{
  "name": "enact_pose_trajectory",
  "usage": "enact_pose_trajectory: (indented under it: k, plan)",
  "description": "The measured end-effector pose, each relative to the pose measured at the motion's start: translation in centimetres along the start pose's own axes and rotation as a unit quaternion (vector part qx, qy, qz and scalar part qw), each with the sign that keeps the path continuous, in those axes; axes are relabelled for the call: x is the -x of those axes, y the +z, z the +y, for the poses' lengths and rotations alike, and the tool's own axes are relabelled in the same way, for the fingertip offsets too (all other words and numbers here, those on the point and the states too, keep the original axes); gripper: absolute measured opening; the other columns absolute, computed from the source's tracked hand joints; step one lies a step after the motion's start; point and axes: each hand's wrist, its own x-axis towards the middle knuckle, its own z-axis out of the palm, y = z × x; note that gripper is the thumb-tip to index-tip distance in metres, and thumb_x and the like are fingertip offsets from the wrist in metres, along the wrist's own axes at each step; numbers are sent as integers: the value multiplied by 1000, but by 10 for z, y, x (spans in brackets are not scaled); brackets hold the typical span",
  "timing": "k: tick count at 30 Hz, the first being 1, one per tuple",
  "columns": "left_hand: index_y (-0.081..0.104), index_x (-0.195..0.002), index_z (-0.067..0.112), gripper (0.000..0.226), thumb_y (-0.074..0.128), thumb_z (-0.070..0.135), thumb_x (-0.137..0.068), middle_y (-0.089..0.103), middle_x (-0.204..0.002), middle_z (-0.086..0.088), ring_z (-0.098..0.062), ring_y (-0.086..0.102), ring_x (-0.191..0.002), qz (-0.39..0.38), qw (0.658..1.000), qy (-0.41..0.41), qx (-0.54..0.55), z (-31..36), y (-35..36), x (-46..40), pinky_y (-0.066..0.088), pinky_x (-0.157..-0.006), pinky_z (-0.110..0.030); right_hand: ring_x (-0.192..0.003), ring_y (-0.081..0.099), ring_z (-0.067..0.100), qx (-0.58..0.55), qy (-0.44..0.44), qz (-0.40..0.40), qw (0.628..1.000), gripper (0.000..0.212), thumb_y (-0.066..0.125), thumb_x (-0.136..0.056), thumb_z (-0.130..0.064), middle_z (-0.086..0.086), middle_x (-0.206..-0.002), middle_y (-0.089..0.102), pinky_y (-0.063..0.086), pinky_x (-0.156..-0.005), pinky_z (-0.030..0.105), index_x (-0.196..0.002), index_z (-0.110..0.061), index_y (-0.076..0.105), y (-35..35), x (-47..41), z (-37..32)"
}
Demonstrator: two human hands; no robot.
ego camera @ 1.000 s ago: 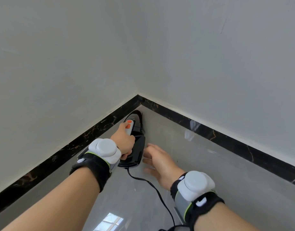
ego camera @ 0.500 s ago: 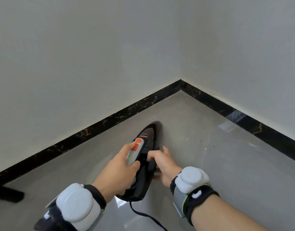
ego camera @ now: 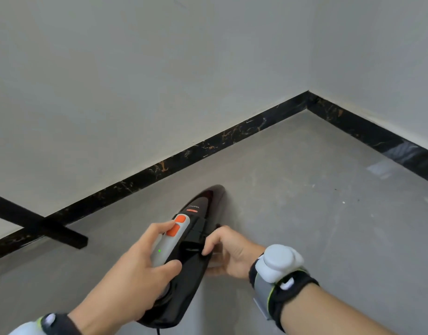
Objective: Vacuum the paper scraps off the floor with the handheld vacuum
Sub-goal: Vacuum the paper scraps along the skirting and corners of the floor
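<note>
Left hand (ego camera: 133, 272) grips handheld vacuum (ego camera: 196, 238).

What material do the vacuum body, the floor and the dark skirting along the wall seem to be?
Vacuum body: probably glossy black plastic; it shows smooth highlights. Floor: looks like polished grey tile or stone, faintly reflective. Skirting: likely black marble or an imitation, with gold-brown veins.

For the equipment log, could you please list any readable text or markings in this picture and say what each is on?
"VANTU", as best it reads, small and upside down: on the black nose of the vacuum, held by the left hand and right hand.
No other text visible.
</note>
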Motion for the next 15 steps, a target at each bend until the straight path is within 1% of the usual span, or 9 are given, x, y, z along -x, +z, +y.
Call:
enact_pose_trajectory:
  k: [1,3,4,5,7,9,12,14,15]
  plan:
    - [45,-110,60,53,61,14,-89,45,-49,-5,-21,33,-38,2,1000,0,6,1,0,-4,28,-39,-21,-84,63,35,-38,-7,16,999,65,60,-39,-5,15,-96,62,61,-79,44,-104,-3,61,2,0,-1]
    - [45,-111,61,57,58,10,-88,44,-54,-7,-21,31,-40,-3,1000,-3,15,6,4,-12,26,-40,-22,-77,56,33,-109,-9,44,993,24,56,-49,-10,12,-84,58,55,-71,36,-73,-10,58,5,4,-4]
    - [45,-111,61,58,57,9,-88,45,-55,-8,-21,31,-42,-5,1000,-4,19,9,7,-16,26,-41,-23,-70,55,31,-139,-11,56,989,8,56,-58,-13,9,-75,58,52,-66,32,-66,-12,57,5,6,-6]
    - [45,-110,62,58,57,9,-88,45,-55,-9,-21,31,-43,-7,1000,-4,20,13,11,-20,26,-41,-23,-65,54,28,-164,-18,68,984,6,56,-67,-17,7,-65,58,49,-63,30,-62,-14,58,3,8,-9]
    - [45,-110,61,58,57,8,-88,44,-52,-6,-21,33,-44,-7,1000,2,19,20,20,-28,27,-41,-23,-61,55,26,-188,-26,84,978,18,58,-78,-27,5,-56,59,48,-61,29,-66,-15,63,-4,13,-14]
    - [45,-110,60,58,58,9,-87,42,-51,-6,-21,33,-44,-13,1000,13,18,30,28,-35,28,-41,-24,-63,58,26,-198,-35,88,976,25,60,-83,-38,6,-57,63,48,-61,30,-73,-16,68,-12,20,-19]
    - [46,-110,59,57,59,9,-87,43,-53,-8,-22,32,-45,-32,999,30,13,43,36,-39,26,-42,-23,-63,62,26,-217,-50,98,970,40,61,-87,-54,8,-62,67,50,-59,28,-83,-15,70,-30,28,-26]
    - [46,-109,60,57,58,8,-87,42,-52,-8,-21,29,-44,-61,997,36,13,51,40,-35,24,-43,-22,-66,71,26,-245,-65,92,963,52,61,-87,-63,10,-72,76,57,-63,31,-95,-13,75,-41,34,-30]
    - [47,-108,60,58,57,7,-87,42,-52,-8,-20,28,-43,-81,996,39,10,56,43,-30,24,-43,-22,-77,76,28,-259,-74,89,959,60,62,-86,-66,13,-86,80,60,-74,36,-105,-12,77,-48,38,-32]
